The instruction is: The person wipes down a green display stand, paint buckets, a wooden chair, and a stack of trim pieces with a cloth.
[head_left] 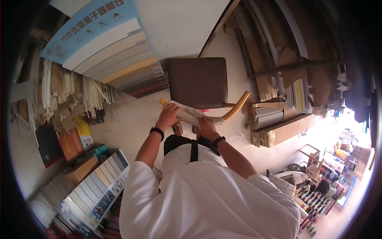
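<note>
In front of my body is a curved orange-yellow bar, its middle covered in a whitish wrapping (187, 112). Its bare right end (237, 106) bends up and away from me, and a short bare tip shows at the left. My left hand (171, 115) is closed over the wrapped part near that left tip. Closer to the right bend, my right hand (207, 128) grips the wrapping with its fingers curled over it. Just beyond the bar stands a chair with a dark brown padded seat (197, 81).
A display of panel samples under a blue sign (89, 30) stands at the front left. Long boards and cartons (278, 129) are stacked at the right. More sample strips (99, 179) and boxes (71, 143) lie at the left. Rolls and goods (318, 199) crowd the lower right.
</note>
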`<move>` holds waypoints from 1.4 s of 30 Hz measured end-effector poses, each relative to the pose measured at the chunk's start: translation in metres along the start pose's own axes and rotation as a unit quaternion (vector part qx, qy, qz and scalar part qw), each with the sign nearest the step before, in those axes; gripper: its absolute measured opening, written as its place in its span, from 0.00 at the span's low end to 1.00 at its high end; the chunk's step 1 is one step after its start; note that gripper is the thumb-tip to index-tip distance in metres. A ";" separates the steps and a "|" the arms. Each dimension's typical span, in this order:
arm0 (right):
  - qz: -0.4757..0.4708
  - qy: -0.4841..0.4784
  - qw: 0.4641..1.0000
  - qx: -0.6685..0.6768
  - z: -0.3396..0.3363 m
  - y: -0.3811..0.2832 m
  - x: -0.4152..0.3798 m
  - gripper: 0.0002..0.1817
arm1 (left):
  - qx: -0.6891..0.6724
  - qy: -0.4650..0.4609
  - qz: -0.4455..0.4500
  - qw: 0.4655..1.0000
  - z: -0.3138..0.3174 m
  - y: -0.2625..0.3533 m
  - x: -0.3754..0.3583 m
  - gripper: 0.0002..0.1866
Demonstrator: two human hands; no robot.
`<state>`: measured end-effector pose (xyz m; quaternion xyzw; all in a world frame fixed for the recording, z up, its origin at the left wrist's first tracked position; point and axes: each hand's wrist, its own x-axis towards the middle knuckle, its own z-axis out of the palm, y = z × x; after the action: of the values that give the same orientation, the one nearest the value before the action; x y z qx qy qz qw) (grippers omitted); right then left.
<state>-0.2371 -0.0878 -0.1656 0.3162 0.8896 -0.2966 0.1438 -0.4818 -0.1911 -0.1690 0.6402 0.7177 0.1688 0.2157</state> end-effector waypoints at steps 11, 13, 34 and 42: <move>0.017 -0.020 0.982 -0.186 -0.039 0.061 -0.012 0.23 | -0.006 -0.170 -0.073 0.983 0.012 0.003 0.044 0.22; -0.002 -0.056 0.972 -0.226 -0.051 0.073 -0.005 0.22 | 0.005 -0.156 -0.061 0.986 0.038 0.018 0.043 0.19; 0.078 -0.048 0.996 -0.020 0.008 -0.060 0.054 0.20 | 0.033 0.078 -0.130 0.988 -0.028 -0.055 -0.006 0.25; 0.072 0.105 0.992 0.023 0.018 -0.068 0.026 0.27 | 0.059 0.110 -0.089 0.988 -0.012 -0.055 -0.013 0.27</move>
<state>-0.2993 -0.1289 -0.1611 0.4116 0.8678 -0.2710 0.0634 -0.5340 -0.2108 -0.1859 0.5627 0.8000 0.1754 0.1118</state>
